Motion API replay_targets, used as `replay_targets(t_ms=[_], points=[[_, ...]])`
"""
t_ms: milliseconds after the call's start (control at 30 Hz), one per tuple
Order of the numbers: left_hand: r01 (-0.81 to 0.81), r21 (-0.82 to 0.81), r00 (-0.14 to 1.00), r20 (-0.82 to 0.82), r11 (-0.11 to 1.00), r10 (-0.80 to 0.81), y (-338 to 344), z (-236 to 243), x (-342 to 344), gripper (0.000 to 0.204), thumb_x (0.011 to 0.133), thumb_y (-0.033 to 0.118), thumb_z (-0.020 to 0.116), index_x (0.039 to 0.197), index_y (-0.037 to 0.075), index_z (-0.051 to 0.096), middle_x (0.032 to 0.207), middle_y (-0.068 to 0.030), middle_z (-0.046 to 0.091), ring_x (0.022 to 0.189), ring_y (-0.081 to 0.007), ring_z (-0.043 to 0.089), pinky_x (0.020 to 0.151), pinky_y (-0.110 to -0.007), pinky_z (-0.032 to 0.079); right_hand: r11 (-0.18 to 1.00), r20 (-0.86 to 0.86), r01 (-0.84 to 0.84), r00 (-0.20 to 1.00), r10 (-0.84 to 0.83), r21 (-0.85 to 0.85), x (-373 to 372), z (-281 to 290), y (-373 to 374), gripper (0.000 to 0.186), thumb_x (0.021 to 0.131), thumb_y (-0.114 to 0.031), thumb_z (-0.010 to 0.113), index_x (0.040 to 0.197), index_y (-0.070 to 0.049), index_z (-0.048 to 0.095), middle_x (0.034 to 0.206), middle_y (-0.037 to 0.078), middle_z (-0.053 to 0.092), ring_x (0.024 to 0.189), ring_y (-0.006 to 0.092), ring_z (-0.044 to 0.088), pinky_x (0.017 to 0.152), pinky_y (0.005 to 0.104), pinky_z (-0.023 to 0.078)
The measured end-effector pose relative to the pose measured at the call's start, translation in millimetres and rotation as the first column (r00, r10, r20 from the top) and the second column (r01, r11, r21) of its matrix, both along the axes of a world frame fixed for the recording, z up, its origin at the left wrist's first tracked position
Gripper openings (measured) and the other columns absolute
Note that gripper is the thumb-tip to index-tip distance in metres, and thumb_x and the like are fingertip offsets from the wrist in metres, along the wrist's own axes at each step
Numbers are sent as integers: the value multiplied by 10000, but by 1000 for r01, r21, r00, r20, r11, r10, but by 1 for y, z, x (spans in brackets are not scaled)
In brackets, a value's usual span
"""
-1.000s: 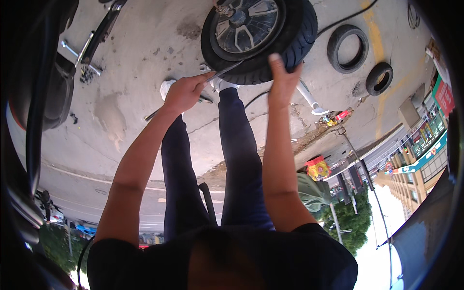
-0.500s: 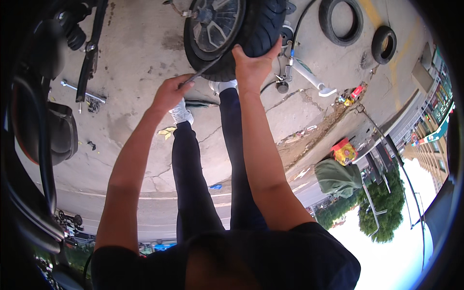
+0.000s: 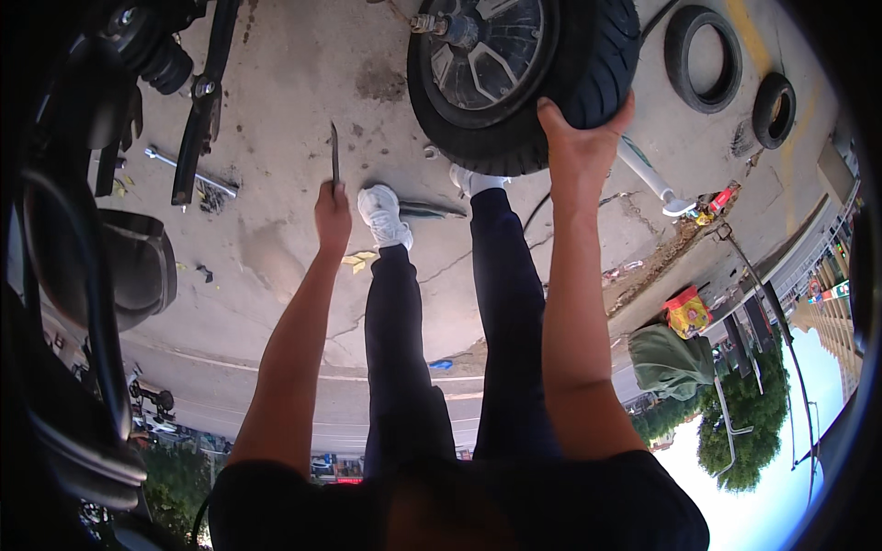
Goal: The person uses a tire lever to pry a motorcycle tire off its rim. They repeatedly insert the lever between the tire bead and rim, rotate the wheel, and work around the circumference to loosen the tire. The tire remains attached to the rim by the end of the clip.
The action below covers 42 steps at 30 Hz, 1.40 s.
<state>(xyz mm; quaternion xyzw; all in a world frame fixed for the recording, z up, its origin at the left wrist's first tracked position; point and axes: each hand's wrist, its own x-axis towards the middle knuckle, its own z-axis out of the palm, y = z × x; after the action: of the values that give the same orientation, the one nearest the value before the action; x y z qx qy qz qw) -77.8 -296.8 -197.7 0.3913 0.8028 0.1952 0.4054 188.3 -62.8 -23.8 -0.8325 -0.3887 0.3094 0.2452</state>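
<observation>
A wheel with a grey spoked rim (image 3: pixel 503 66) and a black tyre (image 3: pixel 602 64) stands at the top middle, tilted, close to my shoes. My right hand (image 3: pixel 581 156) grips the tyre's lower right side, its thumb on the sidewall and its fingers around the tread. To the left of the wheel, my left hand (image 3: pixel 333 220) is closed around a dark metal tyre lever (image 3: pixel 334 151). The lever points away from me, apart from the wheel. An axle with nuts (image 3: pixel 428 25) sticks out from the hub's left side.
Two loose tyres (image 3: pixel 703 60) lie at the upper right, near a pale tube-shaped pump (image 3: pixel 648 174). A socket wrench (image 3: pixel 188 172) rests on the ground beside a dark vehicle frame (image 3: pixel 195 110) on the left. A green cloth cover (image 3: pixel 671 363) hangs at the right.
My left hand has drawn the lever away from the tyre's edge and turned it to point forward. My right hand stays on the tyre; the view has shifted.
</observation>
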Motion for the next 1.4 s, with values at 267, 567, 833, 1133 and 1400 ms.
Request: replay_targets(t_ms=[267,567,833,1133,1400], points=[[-237,-554,800,355,798,484,108,-117,37,260,947,264,538,1039,21,547,803,-130,648,626,-218,644,541,-342,518,997,-58,-32,998,36,73,-18,2,3,980,649,-184,795,1431,-2,232,1204,246,549,1088,290,560,968,321,418],[751,506,590,-228,423,-775,304,173,102,884,610,115,837,1394,154,431,1449,-100,393,1327,-315,373,1073,-450,338,994,-33,31,999,-28,102,-17,-7,-10,1019,632,-182,799,1451,-57,206,1069,265,611,968,383,633,821,398,510],[657,-116,-686,-502,-745,-527,389,207,196,954,478,162,864,1345,172,465,1415,-45,439,1369,-234,339,1178,-420,232,981,-26,171,985,-169,95,-35,-8,-21,1020,575,-130,840,1405,-14,258,1155,240,510,1034,403,558,856,444,482],[508,164,-714,-468,-845,-520,409,196,239,592,607,209,757,1145,50,568,1042,-137,576,1007,-305,558,922,-418,420,967,-56,214,976,-209,136,-5,-28,-37,784,615,-217,803,1268,-33,409,987,214,622,844,404,641,722,436,528],[478,188,-648,-584,-858,-489,402,195,239,484,610,220,718,1051,56,602,925,-109,581,904,-280,577,829,-399,454,946,-47,281,960,-277,161,-15,-33,-35,785,543,-152,822,1226,-44,452,925,197,582,812,378,613,714,428,516]])
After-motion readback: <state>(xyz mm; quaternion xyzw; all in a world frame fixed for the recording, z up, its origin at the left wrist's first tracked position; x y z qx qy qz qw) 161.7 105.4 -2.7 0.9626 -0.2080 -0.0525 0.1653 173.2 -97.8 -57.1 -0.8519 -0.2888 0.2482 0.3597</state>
